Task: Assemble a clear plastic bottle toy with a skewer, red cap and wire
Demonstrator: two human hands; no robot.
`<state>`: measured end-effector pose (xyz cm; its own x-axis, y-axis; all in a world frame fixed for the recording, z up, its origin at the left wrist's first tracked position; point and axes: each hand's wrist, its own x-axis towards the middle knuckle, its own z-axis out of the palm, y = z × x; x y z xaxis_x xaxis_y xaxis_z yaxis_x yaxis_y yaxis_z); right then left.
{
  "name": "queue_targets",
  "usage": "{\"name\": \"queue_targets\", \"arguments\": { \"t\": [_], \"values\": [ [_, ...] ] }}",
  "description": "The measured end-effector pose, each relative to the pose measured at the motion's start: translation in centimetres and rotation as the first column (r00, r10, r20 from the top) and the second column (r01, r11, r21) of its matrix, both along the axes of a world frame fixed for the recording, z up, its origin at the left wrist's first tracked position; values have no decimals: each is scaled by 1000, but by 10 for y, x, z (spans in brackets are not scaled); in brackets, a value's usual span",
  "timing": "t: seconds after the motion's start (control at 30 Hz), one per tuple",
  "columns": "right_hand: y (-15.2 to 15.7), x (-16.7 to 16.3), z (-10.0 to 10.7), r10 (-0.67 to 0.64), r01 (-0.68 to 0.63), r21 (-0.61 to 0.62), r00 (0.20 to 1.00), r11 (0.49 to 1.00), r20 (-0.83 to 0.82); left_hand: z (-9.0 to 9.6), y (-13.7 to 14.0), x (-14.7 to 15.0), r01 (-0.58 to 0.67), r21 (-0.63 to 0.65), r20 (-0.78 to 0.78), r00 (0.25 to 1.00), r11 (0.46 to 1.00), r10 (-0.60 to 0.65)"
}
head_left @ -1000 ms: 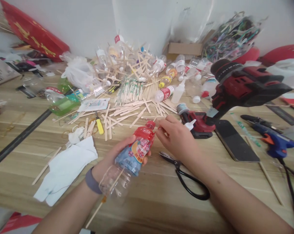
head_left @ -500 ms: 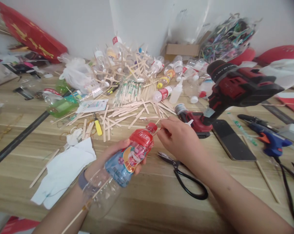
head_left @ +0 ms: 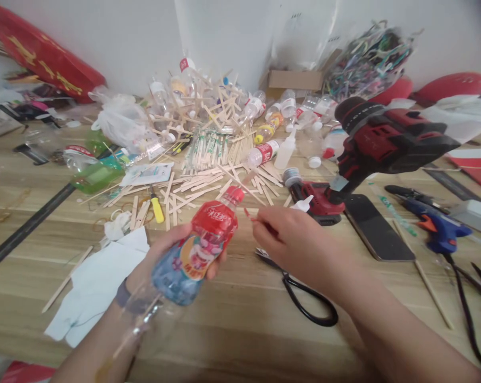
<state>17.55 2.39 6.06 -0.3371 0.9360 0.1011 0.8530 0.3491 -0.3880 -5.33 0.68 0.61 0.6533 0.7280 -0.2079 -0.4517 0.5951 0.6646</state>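
My left hand (head_left: 172,236) is wrapped round a clear plastic bottle (head_left: 196,250) with a red and blue label and a red cap. The bottle is tilted, its cap pointing up and right. A thin stick (head_left: 148,314) shows at its lower end, blurred. Just right of the cap, my right hand (head_left: 278,234) is closed, and a small red strip (head_left: 247,212) pokes out from its fingertips. Its exact kind is hard to tell. Black-handled scissors (head_left: 310,306) lie on the table beneath the right hand, their blades partly hidden.
Loose wooden sticks (head_left: 202,187) and several empty bottles (head_left: 264,153) crowd the back. A red cordless drill (head_left: 384,138) stands at right, near a phone (head_left: 378,229) and a blue glue gun (head_left: 443,221). White cloth (head_left: 100,287) and a yellow-handled screwdriver (head_left: 157,210) lie at left.
The bottle and my left hand have shifted left. My right hand has drawn away from the cap, leaving a gap, and the red strip now shows at its fingertips.
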Motion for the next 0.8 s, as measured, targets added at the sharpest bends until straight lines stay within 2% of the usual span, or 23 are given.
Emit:
{"name": "queue_targets", "arguments": {
  "t": [0.03, 0.1, 0.17, 0.2, 0.27, 0.37, 0.53, 0.67, 0.8],
  "values": [
    [0, -2, -1, 19, -23, -45, 997, 999, -77, 0, 0, 2, -22, -13, -40, 999, 1000, 21],
    [1, -4, -7, -26, -35, -218, 962, 975, -273, 1, -1, 6, -64, -40, -87, 994, 997, 61],
    [5, -5, -17, -140, -76, -410, 871, 909, -471, 3, -3, 11, -92, -55, -114, 990, 994, 86],
    [7, -5, -22, -179, -113, -463, 822, 879, -541, 5, -4, 13, -99, -60, -133, 987, 993, 90],
    [11, -4, -31, -198, -162, -482, 767, 861, -611, 8, -5, 18, -116, -62, -194, 976, 991, 102],
    [15, -4, -36, -222, -187, -509, 738, 840, -637, 11, -6, 24, -161, -35, -296, 944, 986, 144],
    [19, -10, -33, -429, -204, -669, 628, 715, -650, 12, -6, 30, -195, -23, -376, 911, 981, 172],
    [21, -12, -31, -493, -159, -737, 649, 657, -580, 9, -6, 31, -226, -15, -417, 887, 974, 199],
    [25, -6, -32, -468, -190, -760, 688, 621, -555, 7, -6, 30, -198, 3, -409, 894, 980, 182]
  ]
}}
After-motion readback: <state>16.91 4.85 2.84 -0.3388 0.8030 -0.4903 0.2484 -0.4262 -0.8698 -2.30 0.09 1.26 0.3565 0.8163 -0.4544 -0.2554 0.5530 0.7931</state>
